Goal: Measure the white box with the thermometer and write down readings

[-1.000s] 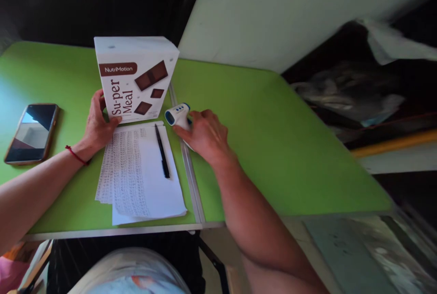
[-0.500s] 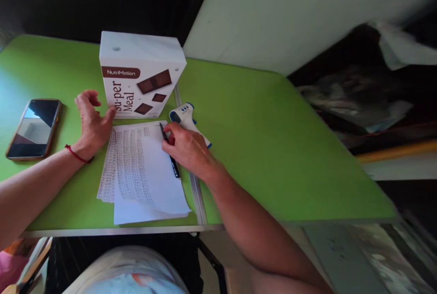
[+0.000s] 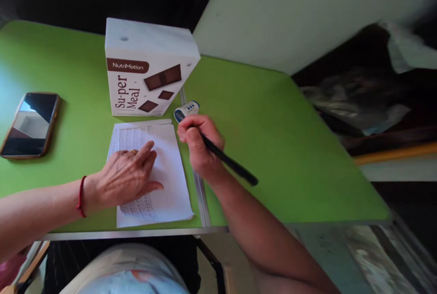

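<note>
My left hand point(image 3: 131, 173) lies spread on the stack of paper sheets point(image 3: 172, 171), fingers stretched toward the upper right. Rows of small handwriting cover the left part of the top sheet; its right part is blank. My right hand point(image 3: 203, 144) is closed around a black pen point(image 3: 232, 163), raised just right of the paper, the pen's far end pointing down and right. The pen's tip is hidden by my fingers. Partly behind my right hand lies a white and blue infrared thermometer point(image 3: 186, 109). Beyond the sheets stands a white NutriMotion box point(image 3: 150, 68).
A phone point(image 3: 31, 124) in a brown case lies at the left on the green table point(image 3: 290, 148). A metal seam runs across the table right of the paper. A pale wall point(image 3: 273, 12) rises behind, and plastic bags point(image 3: 358, 98) sit beyond the right edge.
My left hand has moved from the box's lower corner onto the paper. My right hand has lifted the pen off the sheets and shifted right. The sheets look squared together more neatly.
</note>
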A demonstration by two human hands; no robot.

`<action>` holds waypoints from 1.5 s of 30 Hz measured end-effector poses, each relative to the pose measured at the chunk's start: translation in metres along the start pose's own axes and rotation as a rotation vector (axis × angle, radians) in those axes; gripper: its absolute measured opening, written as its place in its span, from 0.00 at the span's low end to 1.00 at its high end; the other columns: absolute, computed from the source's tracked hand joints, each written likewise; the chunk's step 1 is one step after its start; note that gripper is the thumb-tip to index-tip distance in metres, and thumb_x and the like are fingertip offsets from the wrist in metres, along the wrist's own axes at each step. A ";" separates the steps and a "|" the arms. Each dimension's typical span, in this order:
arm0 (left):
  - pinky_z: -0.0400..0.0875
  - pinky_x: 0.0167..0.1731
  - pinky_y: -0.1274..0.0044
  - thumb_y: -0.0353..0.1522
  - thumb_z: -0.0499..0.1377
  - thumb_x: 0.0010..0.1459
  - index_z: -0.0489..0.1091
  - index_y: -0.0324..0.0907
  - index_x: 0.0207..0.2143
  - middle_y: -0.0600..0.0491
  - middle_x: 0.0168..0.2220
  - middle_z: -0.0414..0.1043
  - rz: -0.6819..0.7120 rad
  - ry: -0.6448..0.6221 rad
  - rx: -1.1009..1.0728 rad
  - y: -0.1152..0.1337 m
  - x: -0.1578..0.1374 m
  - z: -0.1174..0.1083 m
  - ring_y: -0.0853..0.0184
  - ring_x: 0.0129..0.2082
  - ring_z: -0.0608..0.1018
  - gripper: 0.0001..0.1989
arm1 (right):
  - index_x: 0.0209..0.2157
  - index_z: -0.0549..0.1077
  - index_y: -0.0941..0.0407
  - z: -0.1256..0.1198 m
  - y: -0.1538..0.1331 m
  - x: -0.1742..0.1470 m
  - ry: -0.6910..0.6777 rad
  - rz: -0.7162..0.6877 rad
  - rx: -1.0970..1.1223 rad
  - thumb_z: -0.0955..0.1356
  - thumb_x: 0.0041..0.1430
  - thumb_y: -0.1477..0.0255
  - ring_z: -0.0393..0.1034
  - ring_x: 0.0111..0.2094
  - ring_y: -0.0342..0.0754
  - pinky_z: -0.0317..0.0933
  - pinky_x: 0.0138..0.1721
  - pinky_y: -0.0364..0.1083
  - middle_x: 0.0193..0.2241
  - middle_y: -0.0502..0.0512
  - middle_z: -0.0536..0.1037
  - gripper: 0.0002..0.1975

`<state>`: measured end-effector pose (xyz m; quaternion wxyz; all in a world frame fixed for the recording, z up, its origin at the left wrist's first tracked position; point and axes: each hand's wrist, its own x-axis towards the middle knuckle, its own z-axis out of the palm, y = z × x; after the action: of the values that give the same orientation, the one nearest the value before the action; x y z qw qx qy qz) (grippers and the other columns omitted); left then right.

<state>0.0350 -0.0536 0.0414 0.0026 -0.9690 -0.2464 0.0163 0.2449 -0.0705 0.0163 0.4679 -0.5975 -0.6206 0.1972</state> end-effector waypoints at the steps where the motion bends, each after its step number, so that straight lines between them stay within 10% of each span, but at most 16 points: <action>1: 0.79 0.30 0.65 0.51 0.61 0.67 0.73 0.31 0.55 0.28 0.63 0.70 -0.020 -0.055 0.017 0.002 0.001 -0.003 0.54 0.33 0.85 0.31 | 0.47 0.75 0.50 0.003 -0.002 -0.002 0.003 0.002 0.078 0.58 0.70 0.51 0.72 0.33 0.49 0.71 0.39 0.51 0.30 0.51 0.72 0.22; 12: 0.77 0.32 0.67 0.51 0.61 0.67 0.71 0.28 0.60 0.25 0.64 0.68 -0.049 -0.082 0.056 0.010 0.002 0.001 0.54 0.36 0.84 0.36 | 0.31 0.70 0.52 0.033 0.003 0.006 0.022 0.243 0.263 0.69 0.49 0.64 0.66 0.23 0.43 0.66 0.30 0.46 0.21 0.44 0.72 0.08; 21: 0.78 0.36 0.66 0.51 0.59 0.68 0.66 0.26 0.65 0.24 0.68 0.63 -0.056 -0.112 0.046 0.011 0.003 0.003 0.51 0.42 0.84 0.39 | 0.24 0.67 0.50 0.030 0.001 0.007 0.010 0.057 -0.036 0.65 0.55 0.67 0.70 0.28 0.47 0.69 0.36 0.48 0.22 0.48 0.75 0.07; 45: 0.74 0.31 0.67 0.49 0.61 0.67 0.70 0.28 0.61 0.25 0.65 0.67 -0.056 -0.079 0.034 0.011 0.005 0.000 0.53 0.38 0.83 0.34 | 0.25 0.66 0.50 0.033 -0.001 0.007 -0.051 0.086 -0.125 0.65 0.58 0.72 0.70 0.29 0.47 0.68 0.39 0.47 0.24 0.47 0.75 0.07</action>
<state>0.0445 -0.0610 0.0410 0.0100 -0.9602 -0.2729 0.0588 0.2186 -0.0540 0.0038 0.4048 -0.6463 -0.6174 0.1932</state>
